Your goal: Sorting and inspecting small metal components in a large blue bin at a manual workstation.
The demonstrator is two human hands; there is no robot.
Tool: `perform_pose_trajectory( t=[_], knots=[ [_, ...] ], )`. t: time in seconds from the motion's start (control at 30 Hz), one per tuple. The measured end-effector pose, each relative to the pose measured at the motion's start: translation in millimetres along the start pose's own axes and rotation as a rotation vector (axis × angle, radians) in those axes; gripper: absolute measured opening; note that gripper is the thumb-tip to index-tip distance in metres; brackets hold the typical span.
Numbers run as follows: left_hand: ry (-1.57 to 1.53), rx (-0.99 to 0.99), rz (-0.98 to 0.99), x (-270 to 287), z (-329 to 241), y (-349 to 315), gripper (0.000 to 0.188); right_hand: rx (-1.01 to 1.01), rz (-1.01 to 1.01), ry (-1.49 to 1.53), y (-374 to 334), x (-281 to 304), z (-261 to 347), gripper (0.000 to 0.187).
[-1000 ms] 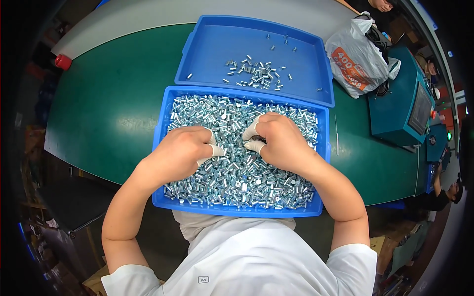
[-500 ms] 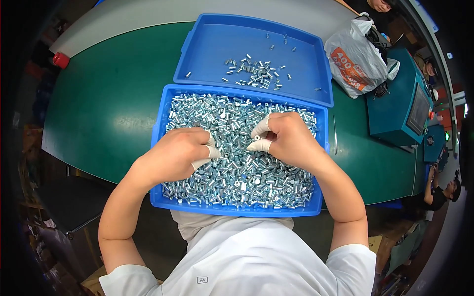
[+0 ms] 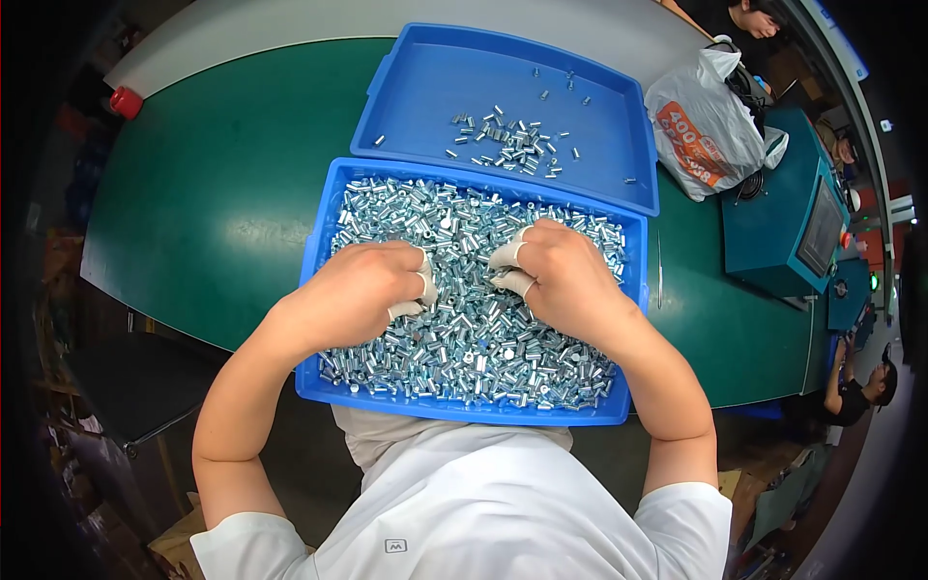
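Note:
Small silver metal rivet nuts (image 3: 483,362) fill a blue plastic tray (image 3: 464,417) right in front of me. Over its left half, my left hand (image 3: 372,290) is closed, its pale finger cots down among the pieces. My right hand (image 3: 565,280) hovers over the right half with thumb and fingers, also in finger cots, pinched at the heap. What either hand holds is hidden between the fingertips. Behind stands a second blue tray (image 3: 445,77), with a loose group of the same rivet nuts (image 3: 522,145) on its floor.
Both trays rest at a green tabletop (image 3: 213,213). To the right are a thin metal tool (image 3: 660,271), a white plastic bag (image 3: 696,116) and a teal machine with a screen (image 3: 783,222). A red object (image 3: 126,101) sits far left. Other people are at the right edge.
My right thumb and fingers have drawn closer together, and the ring-ended rivet nut between them no longer shows. My left hand has shifted slightly to the right over the heap.

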State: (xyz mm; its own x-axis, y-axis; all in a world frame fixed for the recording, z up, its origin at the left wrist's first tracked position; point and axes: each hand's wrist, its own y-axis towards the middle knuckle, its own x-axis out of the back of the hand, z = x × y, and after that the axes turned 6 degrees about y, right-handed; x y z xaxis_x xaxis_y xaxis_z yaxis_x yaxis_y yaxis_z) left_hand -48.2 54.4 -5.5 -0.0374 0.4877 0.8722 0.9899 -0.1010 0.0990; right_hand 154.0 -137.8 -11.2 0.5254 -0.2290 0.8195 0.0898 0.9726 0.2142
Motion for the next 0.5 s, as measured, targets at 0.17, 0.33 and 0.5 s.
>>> perform_pose_trajectory(
  t=[0.17,0.33,0.5],
  knots=[
    [-0.129,0.082,-0.11,11.2,-3.4,-8.2,0.017,-0.062,0.029,-0.029,1.5,1.8,8.7,0.016],
    [-0.069,0.151,-0.107,7.5,-14.7,-25.5,0.022,-0.069,0.056,-0.058,3.4,3.6,9.4,0.013],
    [-0.046,0.272,-0.191,2.9,-22.4,-31.3,0.022,-0.052,0.059,-0.054,2.2,0.9,8.7,0.014]
  ],
)
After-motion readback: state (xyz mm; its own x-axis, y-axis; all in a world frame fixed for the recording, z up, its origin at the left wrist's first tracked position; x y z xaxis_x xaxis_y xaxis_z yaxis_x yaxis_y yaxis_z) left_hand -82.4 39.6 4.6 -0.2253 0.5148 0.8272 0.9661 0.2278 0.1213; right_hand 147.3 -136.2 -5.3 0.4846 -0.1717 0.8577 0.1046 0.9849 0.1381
